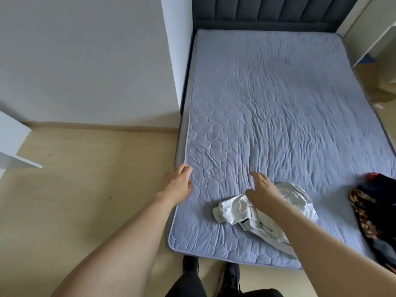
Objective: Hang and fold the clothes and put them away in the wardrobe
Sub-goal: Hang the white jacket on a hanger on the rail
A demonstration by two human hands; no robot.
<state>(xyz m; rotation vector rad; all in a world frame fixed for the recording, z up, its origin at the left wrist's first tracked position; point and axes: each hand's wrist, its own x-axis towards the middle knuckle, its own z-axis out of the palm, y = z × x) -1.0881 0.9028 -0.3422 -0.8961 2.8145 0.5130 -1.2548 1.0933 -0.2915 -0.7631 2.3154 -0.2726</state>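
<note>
**Crumpled white garment waits at the foot of the bed**

Because it lies slumped in loose folds, the white garment (265, 213) is judged to be light, soft and limp, with no stiffness to hold a shape once lifted. It is likely to sag and trail if taken by one point only, so a hold at two spread points along a hem, a waistband or a seam is advised; which of these lies uppermost cannot be told. The cloth is pale, off-white and creased, and a small dark tab or label is seen near its middle. It is bunched near the foot edge of the bed (278, 103), partly hidden under the right forearm.

The right hand (262, 189) is held over the garment's far edge, its fingers (256, 175) straight and slightly apart, gripping nothing. The left hand (177, 181) is stretched toward the bed's left edge, fingers (184, 168) relaxed and loosely apart, also empty; whether it touches the quilted blue cover cannot be told.

A dark patterned heap of clothes (372, 206) is seen well apart to the right, at the bed's edge. A dark padded headboard (267, 11) stands at the far end, a pale wooden floor (85, 179) surrounds the bed, and white panels (12, 144) are seen at the left.
</note>
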